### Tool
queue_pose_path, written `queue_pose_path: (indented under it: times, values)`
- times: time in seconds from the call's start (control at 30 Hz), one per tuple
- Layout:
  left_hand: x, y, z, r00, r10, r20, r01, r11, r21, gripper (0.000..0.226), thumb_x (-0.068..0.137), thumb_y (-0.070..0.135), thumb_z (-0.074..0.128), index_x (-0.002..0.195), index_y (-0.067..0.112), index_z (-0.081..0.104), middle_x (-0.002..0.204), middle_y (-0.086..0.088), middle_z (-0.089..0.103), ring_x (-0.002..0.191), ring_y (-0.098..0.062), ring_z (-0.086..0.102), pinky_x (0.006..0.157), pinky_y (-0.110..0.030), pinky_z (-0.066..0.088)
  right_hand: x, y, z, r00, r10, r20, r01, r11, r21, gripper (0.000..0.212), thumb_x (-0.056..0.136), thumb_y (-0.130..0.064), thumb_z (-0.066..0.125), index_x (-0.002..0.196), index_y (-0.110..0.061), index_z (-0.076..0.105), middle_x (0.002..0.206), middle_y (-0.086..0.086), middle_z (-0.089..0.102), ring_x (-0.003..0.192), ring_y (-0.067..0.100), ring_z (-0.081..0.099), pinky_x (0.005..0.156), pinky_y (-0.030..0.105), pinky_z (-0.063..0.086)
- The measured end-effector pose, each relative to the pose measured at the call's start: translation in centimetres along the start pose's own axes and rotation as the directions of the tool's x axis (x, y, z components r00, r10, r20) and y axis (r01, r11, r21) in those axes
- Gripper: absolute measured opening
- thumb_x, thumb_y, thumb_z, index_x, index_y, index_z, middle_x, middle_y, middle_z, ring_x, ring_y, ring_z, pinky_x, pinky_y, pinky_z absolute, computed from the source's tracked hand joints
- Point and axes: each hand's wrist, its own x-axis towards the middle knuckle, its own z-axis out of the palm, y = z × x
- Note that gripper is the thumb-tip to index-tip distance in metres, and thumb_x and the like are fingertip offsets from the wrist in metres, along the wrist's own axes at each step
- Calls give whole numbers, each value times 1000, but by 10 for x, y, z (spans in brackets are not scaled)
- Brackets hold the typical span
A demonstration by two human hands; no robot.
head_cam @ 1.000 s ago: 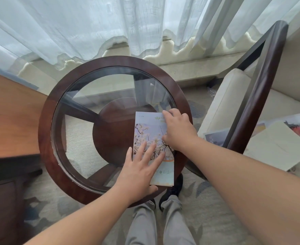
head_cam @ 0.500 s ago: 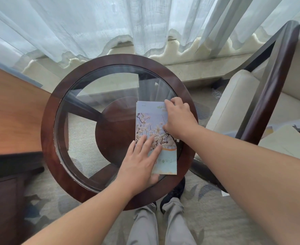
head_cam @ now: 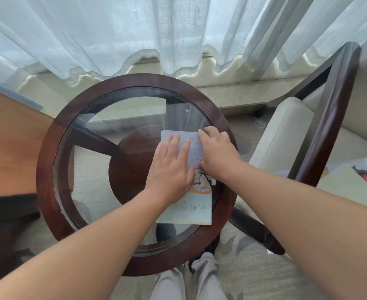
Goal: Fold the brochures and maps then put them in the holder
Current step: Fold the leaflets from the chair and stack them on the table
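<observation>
Folded brochure (head_cam: 199, 211) lies at 4 o'clock on the glass worktop (head_cam: 48, 161). The left hand (head_cam: 171, 167) presses it with an open, flat grip. The right hand (head_cam: 218, 154) bears on its far corner, grip unclear. Loose sheets (head_cam: 349, 182) wait at 3 o'clock; no holder shows.

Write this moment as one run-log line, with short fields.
phase: flattening fold | left hand: flat on brochure | right hand: on brochure's far right edge | surface: round glass table
</observation>
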Motion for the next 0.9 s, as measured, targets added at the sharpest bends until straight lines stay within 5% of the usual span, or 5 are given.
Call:
queue_pose_path:
  times: [0.2, 0.5, 0.73, 0.9]
  values:
    - [25, -1, 33, 998, -34, 60, 25, 989, 149, 71, 100, 51, 13, 153, 9, -8, 163, -17, -12, 150, -28, -17, 120, -43, -15, -5, 6, 13, 996, 7, -84, -22, 984, -179, 81, 90, -41, 61, 153, -21, 16, 155, -2, 24, 120, 28, 39, 90, 39, 44]
    - [-73, -5, 39, 978, 116, 176, -147, 973, 179, 82, 92, 60, 30, 152, 5, 21, 159, -23, 15, 149, -36, 12, 117, -49, 14, -6, 3, 16, 995, 76, -67, -87, 979, -186, 85, 88, -30, 64, 154, -25, 10, 157, -6, 19, 123, 26, 35, 91, 43, 38]
    - [-67, 11, 24, 981, 39, 191, -82, 972, 222, 84, 85, 61, 34, 148, 6, 37, 154, -22, 35, 146, -37, 27, 118, -53, 13, -6, 6, 16, 997, 57, -47, -63, 987, -146, 87, 89, -38, 64, 154, -23, 8, 159, -7, 14, 125, 26, 33, 93, 40, 39]
    - [-15, 29, 38, 988, -44, 145, 12, 976, 216, 102, 84, 79, 20, 153, 12, -14, 163, -15, -14, 148, -31, -20, 117, -53, -16, -7, 18, 14, 999, 4, -37, -9, 989, -149, 83, 91, -45, 56, 155, -27, 7, 162, -12, 8, 125, 26, 32, 97, 40, 36]
